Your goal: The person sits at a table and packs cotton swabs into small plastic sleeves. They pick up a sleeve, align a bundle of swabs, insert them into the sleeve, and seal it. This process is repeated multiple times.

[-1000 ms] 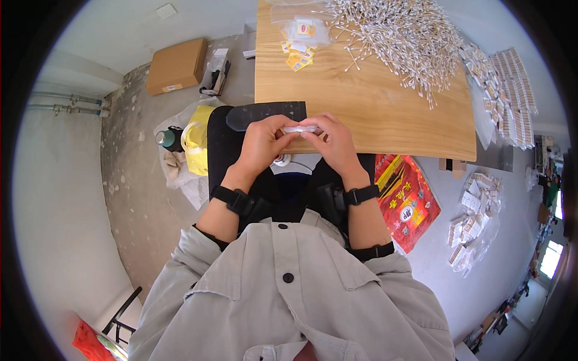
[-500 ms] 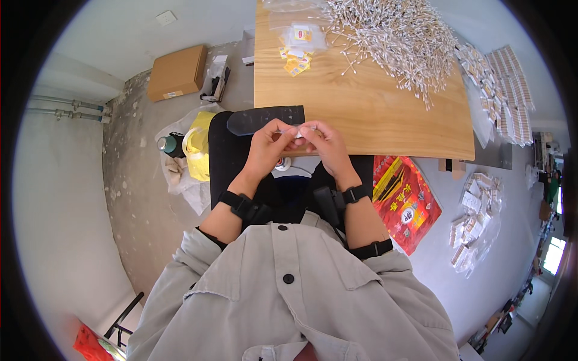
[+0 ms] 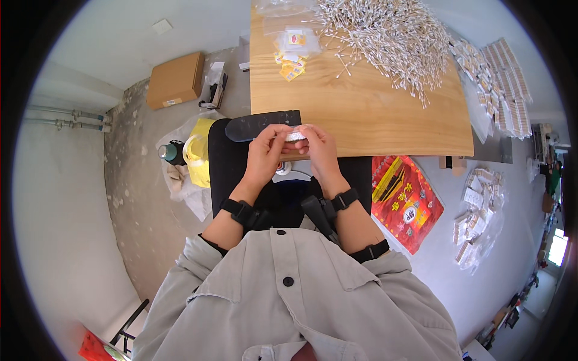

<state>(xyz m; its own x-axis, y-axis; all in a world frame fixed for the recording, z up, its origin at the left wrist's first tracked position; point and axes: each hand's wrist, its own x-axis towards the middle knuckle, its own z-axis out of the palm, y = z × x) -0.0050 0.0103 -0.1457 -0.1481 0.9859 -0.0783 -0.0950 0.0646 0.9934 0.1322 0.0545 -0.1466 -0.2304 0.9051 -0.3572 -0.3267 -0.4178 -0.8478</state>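
Over the table's near edge, my left hand point(image 3: 265, 151) and my right hand point(image 3: 321, 150) are closed on a small bundle of cotton swabs point(image 3: 295, 136) between them. Its packed white tips face me; the rest is hidden behind my fingers. Beyond my hands lies a large loose heap of cotton swabs point(image 3: 385, 45) on the wooden table point(image 3: 379, 126). To its left are yellow-and-white paper labels point(image 3: 292, 70) and small clear plastic bags point(image 3: 301, 41).
A dark flat board point(image 3: 259, 125) juts from the table's left near corner. Bundled swabs point(image 3: 506, 90) lie beyond the right edge, with a clear bag of packs point(image 3: 475, 216) lower right. A red printed bag point(image 3: 409, 207), cardboard box point(image 3: 175, 80), yellow bag point(image 3: 197, 153) and bottle point(image 3: 170, 151) stand around.
The white swab tips now show in a row between my hands, where little was visible before. My fingers have shifted around the bundle. The whole view has moved slightly.
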